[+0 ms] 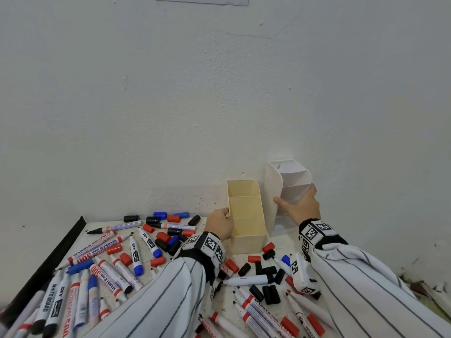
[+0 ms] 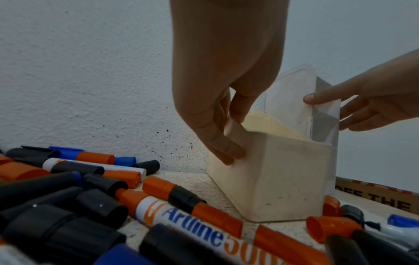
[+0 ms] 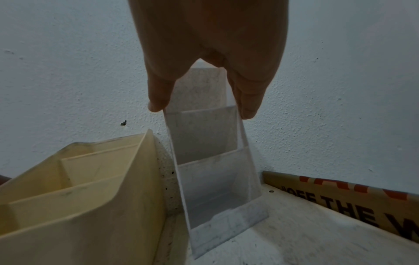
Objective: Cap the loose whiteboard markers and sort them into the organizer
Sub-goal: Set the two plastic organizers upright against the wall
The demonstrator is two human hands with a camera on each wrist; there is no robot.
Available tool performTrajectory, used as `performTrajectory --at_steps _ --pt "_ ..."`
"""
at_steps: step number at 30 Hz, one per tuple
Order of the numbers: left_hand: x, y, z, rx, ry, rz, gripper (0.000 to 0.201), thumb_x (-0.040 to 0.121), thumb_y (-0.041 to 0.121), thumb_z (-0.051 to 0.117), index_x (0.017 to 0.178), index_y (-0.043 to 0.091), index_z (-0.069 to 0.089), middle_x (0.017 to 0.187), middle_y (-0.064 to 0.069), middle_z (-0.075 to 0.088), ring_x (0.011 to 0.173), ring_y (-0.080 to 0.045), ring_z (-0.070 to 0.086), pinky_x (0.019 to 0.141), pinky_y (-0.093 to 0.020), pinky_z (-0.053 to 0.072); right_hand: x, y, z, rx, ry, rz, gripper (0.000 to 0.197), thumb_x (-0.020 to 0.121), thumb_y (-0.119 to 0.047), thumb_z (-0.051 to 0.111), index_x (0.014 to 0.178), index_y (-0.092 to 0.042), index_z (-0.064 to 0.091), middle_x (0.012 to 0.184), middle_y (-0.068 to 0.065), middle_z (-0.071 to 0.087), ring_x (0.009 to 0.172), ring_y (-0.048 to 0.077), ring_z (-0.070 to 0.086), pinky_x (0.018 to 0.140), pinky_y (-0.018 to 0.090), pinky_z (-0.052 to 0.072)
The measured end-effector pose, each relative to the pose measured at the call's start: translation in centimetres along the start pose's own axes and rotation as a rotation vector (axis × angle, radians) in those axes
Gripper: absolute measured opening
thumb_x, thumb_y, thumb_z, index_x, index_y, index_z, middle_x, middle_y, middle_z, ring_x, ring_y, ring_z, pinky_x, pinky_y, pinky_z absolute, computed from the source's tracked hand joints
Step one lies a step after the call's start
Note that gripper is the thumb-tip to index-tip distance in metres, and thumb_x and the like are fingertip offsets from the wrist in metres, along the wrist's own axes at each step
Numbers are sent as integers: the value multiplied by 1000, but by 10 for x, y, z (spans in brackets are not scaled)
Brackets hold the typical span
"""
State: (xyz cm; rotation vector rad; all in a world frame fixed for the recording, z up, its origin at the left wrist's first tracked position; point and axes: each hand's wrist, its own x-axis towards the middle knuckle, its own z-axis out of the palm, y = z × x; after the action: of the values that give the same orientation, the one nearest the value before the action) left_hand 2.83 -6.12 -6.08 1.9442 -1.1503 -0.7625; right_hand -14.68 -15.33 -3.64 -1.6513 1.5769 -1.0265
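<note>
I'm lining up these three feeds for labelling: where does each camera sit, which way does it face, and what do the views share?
Head: worn on the head, looking forward and down at the wall and table; shows both striped sleeves, left hand, right hand.
Left wrist: low by the markers, facing the cream organizer; shows both hands.
Right wrist: faces down along the fingers gripping the clear organizer; shows the right hand only.
Shared: all three show both organizers against the wall.

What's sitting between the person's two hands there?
The cream organizer, gripped by the left hand, and the near wall of the clear organizer, held by the right hand. The head view shows it.
</note>
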Motion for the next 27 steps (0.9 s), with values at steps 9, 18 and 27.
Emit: performTrajectory --at_steps 9,18,27 --pt "-2 -4 -3 -101 2 55 37 96 6 44 133 6 47 119 -16 61 99 -30 63 82 -36 55 1 2 5 -21 -7 17 108 72 -34 77 146 -11 1 136 21 43 124 36 44 103 44 40" --pt "-3 -21 -24 24 -134 12 52 94 9 47 143 15 32 140 -8 46 122 -23 50 100 -36 45 -7 -1 7 -58 -29 20 112 78 -36 71 146 -9 -14 156 10 3 139 33 24 112 49 24" --pt "-27 -46 -44 594 -106 -234 33 93 26 45 119 8 54 98 -4 59 94 -18 59 81 -26 47 -33 -7 14 -183 75 55 83 82 -26 66 144 -7 14 148 17 21 126 40 36 98 48 37"
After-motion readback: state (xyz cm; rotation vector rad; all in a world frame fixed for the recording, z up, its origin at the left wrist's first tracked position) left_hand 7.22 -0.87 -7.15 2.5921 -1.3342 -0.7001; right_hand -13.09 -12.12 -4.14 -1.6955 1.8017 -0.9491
